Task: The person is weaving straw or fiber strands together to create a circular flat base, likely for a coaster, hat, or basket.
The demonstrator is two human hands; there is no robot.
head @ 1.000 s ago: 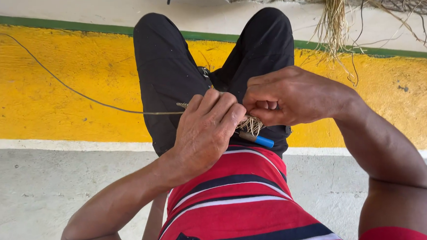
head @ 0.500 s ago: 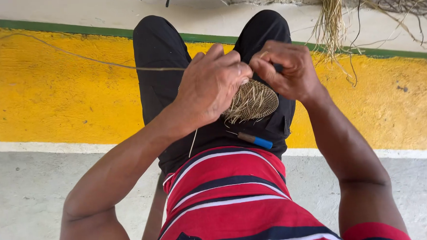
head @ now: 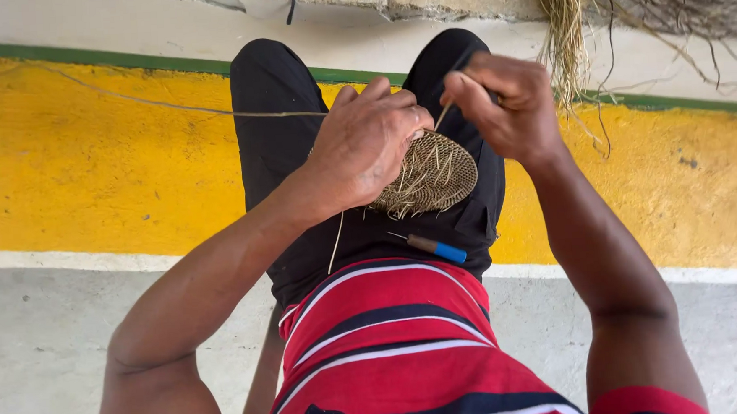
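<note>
My left hand (head: 365,144) grips the edge of a round woven straw disc (head: 430,178) held above my lap. Loose fibre ends stick out of the disc's face. My right hand (head: 501,99) is just right of it, fingers pinched on a thin straw strand (head: 441,115) at the disc's top edge. A long strand (head: 170,106) trails from my left hand far to the left. A small tool with a blue handle (head: 434,248) lies on my black shorts (head: 281,144) below the disc.
A bundle of dry straw fibres (head: 570,37) hangs from a ledge at the upper right. Behind my legs runs a low yellow wall (head: 89,171) with a green stripe. Grey concrete floor (head: 48,350) lies below. I wear a red striped shirt (head: 393,348).
Both hands have risen from my lap and spread apart, exposing the woven disc that was hidden under them. The long strand now runs higher and tighter to the left.
</note>
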